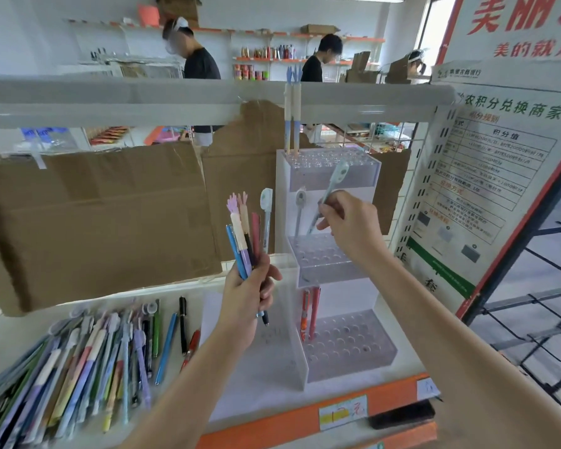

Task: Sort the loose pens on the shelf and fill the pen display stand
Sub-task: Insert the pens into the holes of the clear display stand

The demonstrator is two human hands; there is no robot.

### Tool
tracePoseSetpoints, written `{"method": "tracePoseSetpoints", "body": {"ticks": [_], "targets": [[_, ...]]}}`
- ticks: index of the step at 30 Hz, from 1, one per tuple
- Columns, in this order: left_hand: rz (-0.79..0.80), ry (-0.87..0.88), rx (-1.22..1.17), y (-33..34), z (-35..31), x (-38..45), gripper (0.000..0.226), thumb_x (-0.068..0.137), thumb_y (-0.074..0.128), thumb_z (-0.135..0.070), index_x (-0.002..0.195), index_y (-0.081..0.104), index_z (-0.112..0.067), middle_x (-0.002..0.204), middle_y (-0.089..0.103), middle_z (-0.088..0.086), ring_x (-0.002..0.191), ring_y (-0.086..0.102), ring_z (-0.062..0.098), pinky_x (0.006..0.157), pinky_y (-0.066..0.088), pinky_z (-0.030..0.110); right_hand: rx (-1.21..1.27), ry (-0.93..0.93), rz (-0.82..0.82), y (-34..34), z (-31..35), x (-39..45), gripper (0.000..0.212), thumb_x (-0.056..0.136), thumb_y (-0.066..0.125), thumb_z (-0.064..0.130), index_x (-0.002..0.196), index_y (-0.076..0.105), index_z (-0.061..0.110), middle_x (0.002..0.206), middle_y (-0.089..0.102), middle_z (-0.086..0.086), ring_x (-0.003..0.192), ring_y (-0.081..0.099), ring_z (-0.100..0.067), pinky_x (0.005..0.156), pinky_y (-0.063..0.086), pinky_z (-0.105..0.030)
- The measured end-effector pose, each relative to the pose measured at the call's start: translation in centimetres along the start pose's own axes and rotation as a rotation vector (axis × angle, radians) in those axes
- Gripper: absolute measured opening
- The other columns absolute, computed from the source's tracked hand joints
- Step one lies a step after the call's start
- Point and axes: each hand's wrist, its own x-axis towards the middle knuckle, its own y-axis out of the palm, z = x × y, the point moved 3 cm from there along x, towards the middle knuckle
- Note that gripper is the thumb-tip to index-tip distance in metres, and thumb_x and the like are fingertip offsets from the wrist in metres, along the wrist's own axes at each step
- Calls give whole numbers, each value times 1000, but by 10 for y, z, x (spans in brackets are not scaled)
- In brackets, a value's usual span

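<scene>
A clear three-tier pen display stand (344,361) stands on the white shelf. My right hand (350,222) grips a pale blue pen (332,186) with a flat cartoon top, tilted, its tip over the middle tier's holes. One similar pen (300,209) stands in that tier. Two hand-topped pens (292,124) stand in the top tier, and two red pens (309,311) in the bottom tier. My left hand (250,293) holds a bundle of pens (245,234) upright, left of the stand. A pile of loose pens (88,361) lies on the shelf at lower left.
Cardboard sheets (94,215) hang behind the shelf. A white shelf board (143,95) runs overhead. A printed poster (486,189) stands right of the stand. The shelf's orange front edge (386,400) carries a label. Other people stand at shelves in the background.
</scene>
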Motion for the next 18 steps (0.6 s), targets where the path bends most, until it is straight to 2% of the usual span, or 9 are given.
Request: {"method": "tracePoseSetpoints", "body": {"ticks": [2,4,6,8,11,16,18], "targets": [[-1,6,-1,1,-1,-1,11,94,52,-14,83,53,-12,63,59,0,41,33,6,35,23,16,-62,-9,56,6,0,3,12,96,50,13,85,57,12,75,63,-2,62,58,-3,50,39,-7],[-6,11,5,0,-3,-2,12,94,52,-14,83,52,-11,63,60,0,41,33,6,35,23,16,-188,-24,131,14,-1,4,15,95,52,15,87,63,7,80,63,-7,73,61,-20,62,45,-22],[-12,15,10,0,-5,-3,12,94,53,-13,82,51,-10,63,60,0,41,35,7,34,24,16,-339,-29,179,21,-5,3,18,94,52,18,96,67,7,90,59,-7,86,58,-29,67,40,-31],[-9,24,16,0,-6,-3,12,93,53,-13,82,52,-9,64,60,1,42,35,7,34,24,16,-408,-19,192,26,-8,1,20,96,51,21,101,67,11,90,50,-2,88,56,-29,65,34,-29],[-2,28,29,0,-7,-5,13,93,54,-12,81,52,-8,66,59,1,44,35,9,35,25,16,-400,-15,174,28,-9,0,19,96,50,21,99,67,13,88,48,0,84,55,-27,64,31,-28],[22,46,44,2,-8,-7,13,92,55,-15,81,54,-7,67,59,1,45,35,9,37,25,17,-323,11,148,22,-12,-4,19,93,55,21,98,70,10,98,62,-5,86,58,-23,68,41,-26],[30,57,40,3,-8,-7,13,91,56,-15,80,55,-9,67,59,2,45,36,10,37,26,17,-233,12,73,18,-10,-13,16,91,57,18,90,71,11,94,67,-2,76,57,-13,62,40,-19]]}}
